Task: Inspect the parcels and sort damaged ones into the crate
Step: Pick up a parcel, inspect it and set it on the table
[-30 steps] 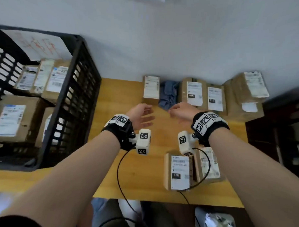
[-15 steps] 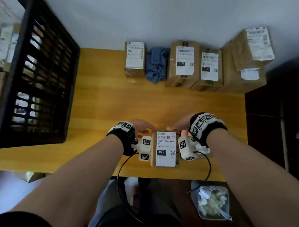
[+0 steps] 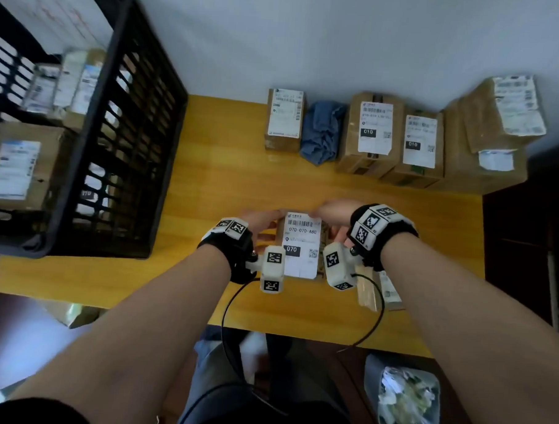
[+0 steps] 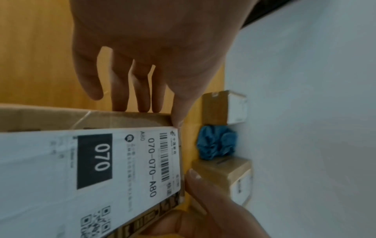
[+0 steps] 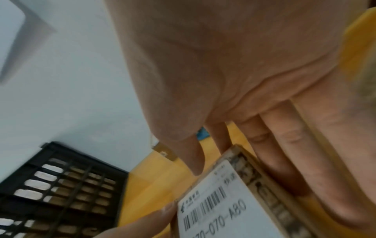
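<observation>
Parcel (image 3: 301, 245) between hands, crate (image 3: 114, 159) holding parcels

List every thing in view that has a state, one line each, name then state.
070 parcel: label up, held between both hands.
left hand: grips the parcel's left side.
right hand: grips its right side.
black crate: holds several parcels.
blue cloth: crumpled, between boxes.
bin: holds scraps.

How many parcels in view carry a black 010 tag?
2. The taller 010 parcel stands right of the blue cloth by the wall; the shorter 010 parcel adjoins its right side. Labels in the crate are blurred, so more may hide.
</observation>
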`<state>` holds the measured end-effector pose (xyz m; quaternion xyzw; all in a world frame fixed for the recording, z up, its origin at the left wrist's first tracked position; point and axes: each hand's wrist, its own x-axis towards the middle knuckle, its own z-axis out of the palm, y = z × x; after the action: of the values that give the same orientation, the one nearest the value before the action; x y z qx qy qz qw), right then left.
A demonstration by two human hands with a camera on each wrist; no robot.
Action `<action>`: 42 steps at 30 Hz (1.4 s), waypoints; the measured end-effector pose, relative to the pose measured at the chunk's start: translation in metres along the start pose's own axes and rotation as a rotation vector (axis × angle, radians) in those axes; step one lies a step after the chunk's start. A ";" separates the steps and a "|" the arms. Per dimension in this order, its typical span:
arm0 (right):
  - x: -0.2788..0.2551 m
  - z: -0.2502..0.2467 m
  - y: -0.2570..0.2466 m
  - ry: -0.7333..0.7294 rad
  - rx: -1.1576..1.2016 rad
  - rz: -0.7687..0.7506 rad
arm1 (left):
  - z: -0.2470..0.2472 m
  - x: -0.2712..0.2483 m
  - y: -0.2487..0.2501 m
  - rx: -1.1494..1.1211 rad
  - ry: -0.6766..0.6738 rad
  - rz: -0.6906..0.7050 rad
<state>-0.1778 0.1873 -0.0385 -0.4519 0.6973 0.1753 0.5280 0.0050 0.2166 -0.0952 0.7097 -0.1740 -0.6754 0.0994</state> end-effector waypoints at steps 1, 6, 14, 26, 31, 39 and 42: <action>-0.007 -0.003 -0.013 0.032 0.000 -0.038 | -0.009 -0.007 0.009 -0.034 0.020 0.032; -0.044 -0.031 -0.081 0.249 0.122 -0.266 | -0.055 -0.056 0.065 -0.173 0.050 0.236; -0.156 -0.101 -0.179 0.562 0.329 -0.572 | -0.124 -0.185 0.192 -0.263 0.068 0.706; -0.356 -0.193 -0.245 0.938 0.630 -1.146 | -0.162 -0.385 0.309 -0.071 -0.066 1.320; -0.386 -0.193 -0.246 0.935 0.769 -1.293 | -0.167 -0.416 0.314 -0.110 -0.089 1.366; -0.397 -0.188 -0.247 0.877 0.804 -1.350 | -0.174 -0.429 0.309 -0.190 -0.172 1.396; -0.396 -0.185 -0.246 0.869 0.824 -1.363 | -0.175 -0.433 0.306 -0.152 -0.190 1.396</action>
<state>-0.0703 0.0997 0.4438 -0.5683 0.4238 -0.6246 0.3276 0.1323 0.0835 0.4316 0.3615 -0.5485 -0.5233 0.5427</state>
